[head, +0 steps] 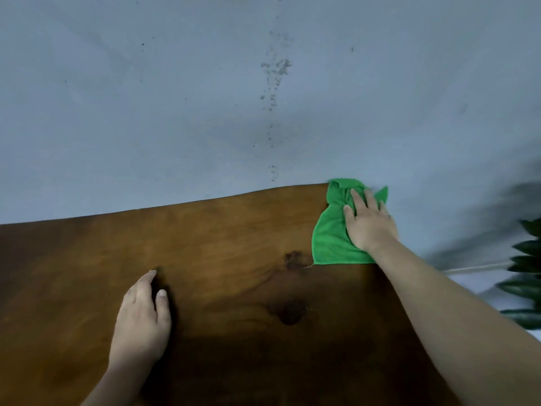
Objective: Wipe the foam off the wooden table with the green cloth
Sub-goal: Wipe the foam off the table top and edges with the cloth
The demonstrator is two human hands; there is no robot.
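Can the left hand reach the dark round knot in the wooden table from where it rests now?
Probably yes. The left hand lies flat on the brown wooden table, and only bare wood separates it from the dark round knot. The green cloth is farther away.

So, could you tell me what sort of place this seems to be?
Probably a plain room indoors, perhaps a home: a wooden table stands against a stained blue-grey wall, with a leafy plant at the right edge.

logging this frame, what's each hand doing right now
Left hand: open, palm flat on the wooden table, holding nothing.
Right hand: open, pressing the green cloth at the table's far corner.
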